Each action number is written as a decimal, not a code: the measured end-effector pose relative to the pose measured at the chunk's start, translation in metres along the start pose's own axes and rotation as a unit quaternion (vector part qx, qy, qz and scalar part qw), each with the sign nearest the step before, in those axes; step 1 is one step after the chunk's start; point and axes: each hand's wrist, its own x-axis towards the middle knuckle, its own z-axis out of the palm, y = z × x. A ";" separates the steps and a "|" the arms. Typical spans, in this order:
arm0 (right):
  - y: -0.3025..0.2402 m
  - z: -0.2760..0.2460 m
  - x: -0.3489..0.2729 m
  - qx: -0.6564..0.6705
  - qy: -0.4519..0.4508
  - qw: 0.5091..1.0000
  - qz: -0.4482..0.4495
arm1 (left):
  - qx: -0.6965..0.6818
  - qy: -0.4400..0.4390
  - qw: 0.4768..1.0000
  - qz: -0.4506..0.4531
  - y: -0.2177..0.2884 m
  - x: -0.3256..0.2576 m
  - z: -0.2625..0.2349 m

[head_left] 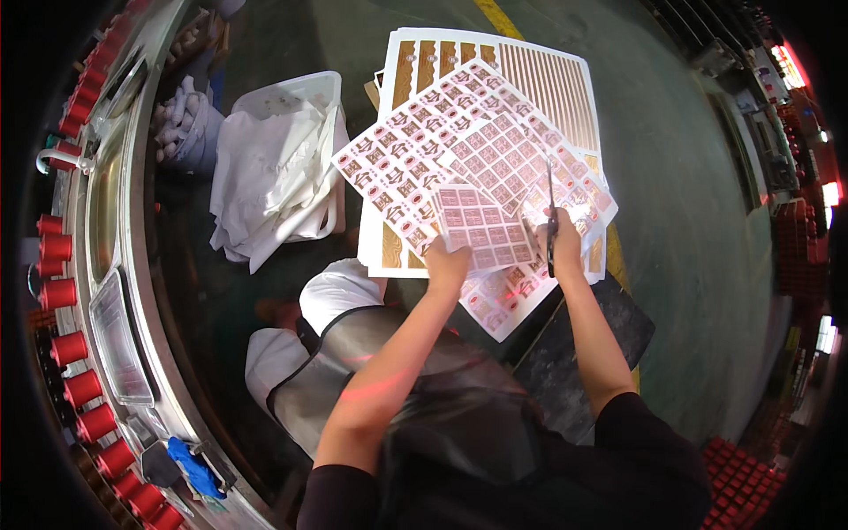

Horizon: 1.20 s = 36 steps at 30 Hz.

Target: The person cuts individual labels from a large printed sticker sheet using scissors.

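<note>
My left hand (448, 265) pinches the lower left corner of a small cut sheet of pink-brown printed labels (481, 231). In my right hand (567, 246) is a pair of dark-handled scissors (550, 199), blades pointing away from me at the sheet's right side. I cannot make out whether the blades are apart. Another small label sheet (495, 157) lies just beyond. Beneath both rests a large white sheet (375, 163) printed with rows of red and brown motifs, turned at an angle. Under that, bigger sheets with brown wood-like panels and stripes (548, 88) form a stack.
Left of the stack stands a white plastic bin (309, 86) heaped with crumpled white paper (261, 168). A metal counter (146, 291) with red cup-like pieces (81, 389) runs along the left. A dark board (587, 344) lies by my right forearm. Red crates (742, 481) stand lower right.
</note>
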 end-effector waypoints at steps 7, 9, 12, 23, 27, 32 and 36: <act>-0.056 0.002 -0.037 0.289 -0.215 0.932 0.047 | -0.195 -0.102 0.975 -0.041 0.026 -0.046 -0.104; -0.068 0.021 -0.045 0.275 -0.244 0.930 0.003 | -0.231 -0.121 0.965 -0.039 0.030 -0.053 -0.122; -0.103 0.036 -0.068 0.393 -0.227 0.891 0.019 | -0.245 -0.116 0.962 -0.015 0.028 -0.060 -0.140; -0.150 0.058 -0.100 0.468 -0.240 0.850 -0.036 | -0.371 -0.148 0.916 -0.042 0.045 -0.089 -0.170; -0.161 0.071 -0.112 0.527 -0.229 0.818 -0.023 | -0.553 -0.159 0.817 -0.048 0.028 -0.102 -0.176; -0.182 0.091 -0.152 0.499 -0.193 0.843 -0.059 | -0.632 -0.049 0.767 -0.099 0.033 -0.108 -0.154; -0.184 0.082 -0.137 0.486 -0.188 0.845 -0.125 | -0.582 -0.005 0.811 -0.054 0.031 -0.104 -0.176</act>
